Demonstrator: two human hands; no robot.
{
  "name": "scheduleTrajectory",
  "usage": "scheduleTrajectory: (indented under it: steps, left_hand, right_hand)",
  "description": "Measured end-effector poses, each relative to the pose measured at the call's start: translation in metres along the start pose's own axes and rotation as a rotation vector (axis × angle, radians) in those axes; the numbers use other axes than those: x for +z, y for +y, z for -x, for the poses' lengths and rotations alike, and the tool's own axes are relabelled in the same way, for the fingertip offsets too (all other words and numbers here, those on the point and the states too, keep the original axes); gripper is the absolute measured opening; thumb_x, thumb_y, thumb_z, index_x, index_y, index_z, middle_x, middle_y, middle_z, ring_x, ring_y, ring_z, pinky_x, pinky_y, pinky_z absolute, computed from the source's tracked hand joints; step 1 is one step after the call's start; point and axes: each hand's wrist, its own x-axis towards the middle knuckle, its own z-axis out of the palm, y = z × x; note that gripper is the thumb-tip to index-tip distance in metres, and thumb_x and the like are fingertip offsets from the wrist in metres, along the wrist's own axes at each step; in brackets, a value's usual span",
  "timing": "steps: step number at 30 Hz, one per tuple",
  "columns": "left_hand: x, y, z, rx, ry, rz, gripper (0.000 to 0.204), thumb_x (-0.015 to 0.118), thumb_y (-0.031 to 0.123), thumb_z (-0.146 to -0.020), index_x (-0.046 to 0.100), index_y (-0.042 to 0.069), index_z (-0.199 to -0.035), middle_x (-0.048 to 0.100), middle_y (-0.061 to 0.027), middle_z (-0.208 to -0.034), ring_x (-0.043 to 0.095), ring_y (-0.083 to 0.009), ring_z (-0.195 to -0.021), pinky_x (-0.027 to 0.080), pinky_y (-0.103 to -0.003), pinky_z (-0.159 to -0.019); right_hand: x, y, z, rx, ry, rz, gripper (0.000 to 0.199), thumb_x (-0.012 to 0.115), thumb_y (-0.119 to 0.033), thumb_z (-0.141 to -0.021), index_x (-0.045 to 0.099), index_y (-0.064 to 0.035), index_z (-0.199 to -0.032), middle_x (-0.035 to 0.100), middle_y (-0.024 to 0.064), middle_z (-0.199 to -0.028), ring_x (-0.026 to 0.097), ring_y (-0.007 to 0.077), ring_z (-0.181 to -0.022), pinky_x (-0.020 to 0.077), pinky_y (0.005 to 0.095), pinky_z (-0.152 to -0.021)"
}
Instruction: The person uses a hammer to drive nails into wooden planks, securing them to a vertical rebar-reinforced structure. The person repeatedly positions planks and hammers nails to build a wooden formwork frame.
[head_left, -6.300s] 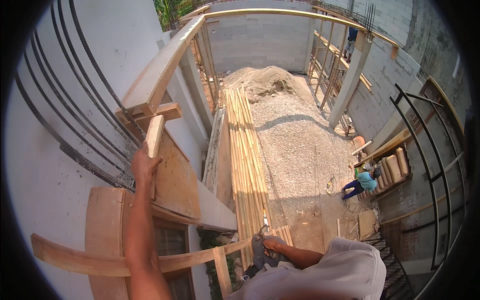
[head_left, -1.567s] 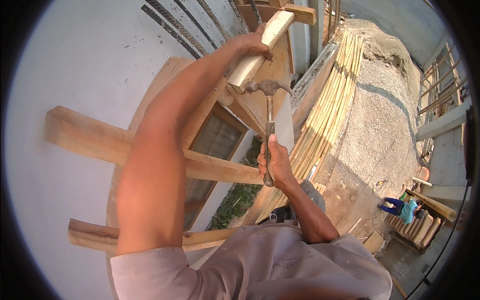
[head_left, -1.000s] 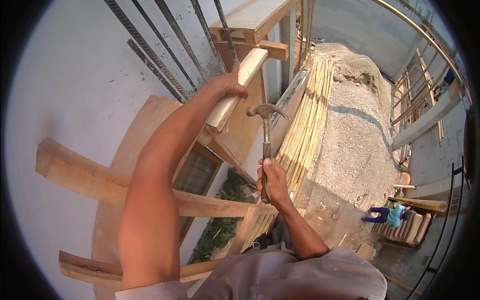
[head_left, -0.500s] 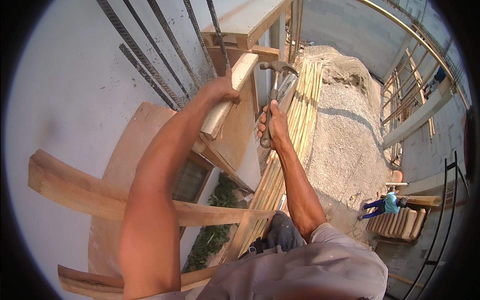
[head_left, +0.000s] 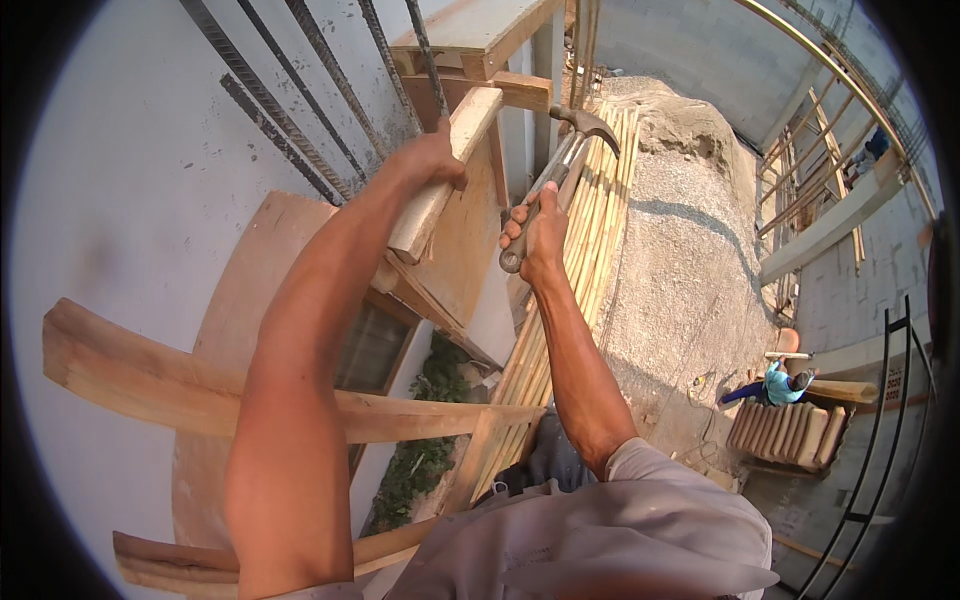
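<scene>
My left hand [head_left: 430,163] is wrapped over a short, thick wooden board [head_left: 440,190] that lies on top of a plywood form [head_left: 468,240]. Its thumb bends over the near side of the wood. In my right hand [head_left: 538,230] is a claw hammer [head_left: 568,160], gripped around the dark handle, its metal head raised and tilted to the right. The hammer head is apart from the board. Several steel rebars [head_left: 330,90] stick up just beyond my left hand, in front of the pale wall.
Curved-looking timber rails [head_left: 140,375] cross below my left arm. Long bamboo poles [head_left: 590,240] lie down below, beside a gravel heap [head_left: 680,250]. Another person [head_left: 778,384] is near stacked sacks [head_left: 785,432] at lower right. A wooden box form [head_left: 480,35] stands ahead.
My right hand has shifted slightly left and down, and the hammer has tipped over to the right. My left hand stays on the board; the view has shifted slightly.
</scene>
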Motion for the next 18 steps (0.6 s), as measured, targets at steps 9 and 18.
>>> scheduleTrajectory:
  steps: [9, 18]
  left_hand:
    - [-0.008, 0.002, 0.004, 0.078, 0.01, 0.03, 0.128, 0.08, 0.03, -0.053, 0.006, -0.007, -0.15, 0.059, -0.0326, -0.122, 0.061, -0.0393, -0.111, 0.049, -0.038, -0.095]
    - [0.003, -0.008, -0.005, 0.108, 0.071, 0.063, 0.123, 0.077, 0.026, -0.052, 0.011, -0.01, -0.149, 0.053, -0.0361, -0.126, 0.058, -0.0404, -0.116, 0.046, -0.034, -0.099]
  right_hand:
    - [-0.033, 0.011, -0.004, 0.162, -0.116, 0.205, 0.037, 0.042, -0.045, -0.102, 0.044, -0.009, -0.094, 0.046, 0.0021, -0.063, 0.046, 0.014, -0.044, 0.0417, 0.0314, -0.037]
    - [-0.082, 0.112, 0.038, 0.372, 0.344, -0.223, 0.033, 0.042, -0.041, -0.1, 0.039, -0.0085, -0.096, 0.044, 0.0042, -0.068, 0.046, 0.0163, -0.045, 0.0421, 0.0356, -0.039]
